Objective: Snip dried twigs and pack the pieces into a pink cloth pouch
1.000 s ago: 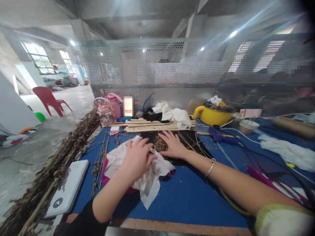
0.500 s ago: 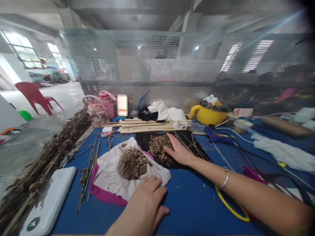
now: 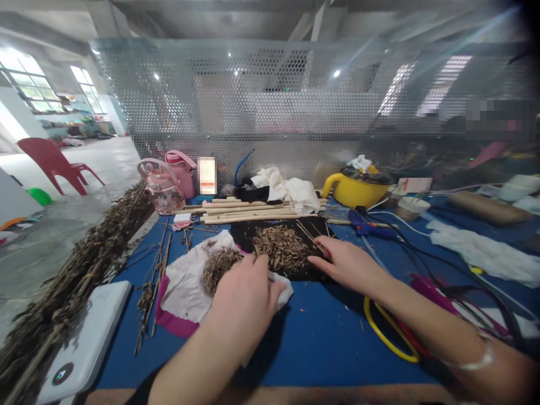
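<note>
- The loose heap of dried plant bits lies on the black cloth, mid-table, between the two hands.
- Half a second ago the right hand lay against this heap; now it sits at its right side, and the heap shows flatter and wider, which leaves its top fully exposed.
- The heap looks brown, dry and flaky, with paler slivers mixed through it.
- The right hand's thumb and fingers are apart, close to some thin stalks; whether they touch is unclear.
- The left hand has shifted forward and now hides part of a rounder, darker mound, so less of that mound can be seen.
- I cannot tell whether the left hand's curled fingers grip anything.
- The mound rests on a creased white cloth, with magenta fabric showing beneath.
- Pale sticks lie behind the black cloth, across the blue tabletop.
</note>
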Demonstrator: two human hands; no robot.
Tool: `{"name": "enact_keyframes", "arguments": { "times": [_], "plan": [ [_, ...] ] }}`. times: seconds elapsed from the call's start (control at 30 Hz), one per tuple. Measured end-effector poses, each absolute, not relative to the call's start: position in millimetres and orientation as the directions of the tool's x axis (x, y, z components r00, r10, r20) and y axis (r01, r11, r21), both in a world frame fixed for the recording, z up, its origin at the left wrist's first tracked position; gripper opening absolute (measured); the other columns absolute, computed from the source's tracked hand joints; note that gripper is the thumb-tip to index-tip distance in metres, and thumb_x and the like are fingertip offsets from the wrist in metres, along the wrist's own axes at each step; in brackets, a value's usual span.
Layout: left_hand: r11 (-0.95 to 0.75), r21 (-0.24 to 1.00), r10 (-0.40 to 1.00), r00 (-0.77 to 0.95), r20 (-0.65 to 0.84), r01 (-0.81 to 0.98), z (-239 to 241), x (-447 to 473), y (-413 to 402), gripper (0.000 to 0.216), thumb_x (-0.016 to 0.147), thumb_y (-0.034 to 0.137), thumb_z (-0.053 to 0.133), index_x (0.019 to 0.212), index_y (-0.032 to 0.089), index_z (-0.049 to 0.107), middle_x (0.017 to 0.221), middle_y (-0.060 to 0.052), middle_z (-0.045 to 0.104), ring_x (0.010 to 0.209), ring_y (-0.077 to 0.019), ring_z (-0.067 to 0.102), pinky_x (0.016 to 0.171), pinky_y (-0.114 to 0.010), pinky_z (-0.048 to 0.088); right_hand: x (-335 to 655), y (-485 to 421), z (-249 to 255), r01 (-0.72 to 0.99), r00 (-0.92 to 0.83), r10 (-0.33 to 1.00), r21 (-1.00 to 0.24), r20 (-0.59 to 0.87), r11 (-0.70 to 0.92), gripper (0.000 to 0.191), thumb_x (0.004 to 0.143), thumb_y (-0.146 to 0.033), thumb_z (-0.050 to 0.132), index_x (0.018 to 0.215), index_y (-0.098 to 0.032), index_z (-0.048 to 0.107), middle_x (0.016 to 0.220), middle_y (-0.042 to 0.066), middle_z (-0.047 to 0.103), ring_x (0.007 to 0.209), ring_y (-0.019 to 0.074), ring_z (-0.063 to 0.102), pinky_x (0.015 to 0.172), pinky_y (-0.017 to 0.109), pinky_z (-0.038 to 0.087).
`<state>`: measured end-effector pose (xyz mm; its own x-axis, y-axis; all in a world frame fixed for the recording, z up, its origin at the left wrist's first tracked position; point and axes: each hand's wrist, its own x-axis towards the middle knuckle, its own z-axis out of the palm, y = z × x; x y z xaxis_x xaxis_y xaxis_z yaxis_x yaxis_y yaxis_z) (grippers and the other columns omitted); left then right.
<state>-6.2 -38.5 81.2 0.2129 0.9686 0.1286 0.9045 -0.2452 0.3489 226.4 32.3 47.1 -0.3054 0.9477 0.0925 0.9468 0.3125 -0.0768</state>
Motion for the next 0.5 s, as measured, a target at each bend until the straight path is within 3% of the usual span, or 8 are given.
{"name": "enact_keyframes", "arguments": {
  "times": [0.13, 0.2, 0.33, 0.43, 0.5],
  "plan": [
    [-0.174, 0.163, 0.985, 0.168, 0.049, 0.971, 101, 7, 24, 0.054, 0.078, 0.056, 0.043, 0.095, 0.008, 0.063, 0.089, -0.019, 0.065, 0.087, -0.0306, 0.061, 0.072, -0.036, 0.046, 267, -20, 43, 0.992, -0.049, 0.998, 0.110, -0.042, 0.054, 0.043, 0.077, -0.053, 0.046, 0.099, -0.018, 0.053, 0.086, 0.013, 0.065, 0.076, 0.0327, 0.063, 0.056, 0.036, 0.043],
    [-0.180, 0.063, 0.982, 0.183, -0.044, 0.982, 96, 13, 52, 0.063, 0.075, 0.063, 0.041, 0.086, 0.006, 0.066, 0.088, -0.023, 0.065, 0.089, -0.0345, 0.061, 0.073, -0.037, 0.046, 284, -37, 36, 0.991, 0.030, 0.994, 0.134, -0.106, -0.016, 0.047, 0.075, -0.057, 0.045, 0.098, -0.017, 0.053, 0.083, 0.014, 0.065, 0.075, 0.0343, 0.063, 0.055, 0.037, 0.042],
    [-0.258, -0.013, 0.922, 0.242, -0.302, 0.966, 76, 26, 81, 0.070, 0.067, 0.067, 0.047, 0.095, 0.006, 0.067, 0.103, -0.023, 0.063, 0.097, -0.0346, 0.059, 0.080, -0.035, 0.045, 299, -49, 27, 0.998, 0.057, 0.986, 0.002, -0.159, -0.057, 0.060, 0.073, -0.064, 0.041, 0.110, -0.018, 0.049, 0.090, 0.014, 0.065, 0.080, 0.0345, 0.063, 0.056, 0.037, 0.041],
    [-0.240, 0.023, 0.922, 0.235, -0.306, 0.971, 64, 35, 84, 0.068, 0.061, 0.059, 0.061, 0.104, 0.007, 0.063, 0.108, -0.020, 0.062, 0.096, -0.0318, 0.060, 0.076, -0.031, 0.047, 297, -45, 23, 0.991, 0.107, 0.986, -0.061, -0.124, -0.115, 0.078, 0.066, -0.069, 0.046, 0.123, -0.017, 0.041, 0.095, 0.016, 0.065, 0.083, 0.0369, 0.062, 0.058, 0.037, 0.041],
    [-0.270, 0.062, 0.926, 0.277, -0.258, 0.961, 59, 36, 84, 0.056, 0.060, 0.047, 0.066, 0.101, 0.009, 0.064, 0.104, -0.018, 0.064, 0.090, -0.0291, 0.062, 0.072, -0.029, 0.048, 296, -42, 22, 0.986, 0.137, 0.982, -0.078, -0.131, -0.148, 0.081, 0.063, -0.067, 0.050, 0.125, -0.015, 0.040, 0.098, 0.017, 0.065, 0.085, 0.0374, 0.062, 0.060, 0.038, 0.042]
  ]
}}
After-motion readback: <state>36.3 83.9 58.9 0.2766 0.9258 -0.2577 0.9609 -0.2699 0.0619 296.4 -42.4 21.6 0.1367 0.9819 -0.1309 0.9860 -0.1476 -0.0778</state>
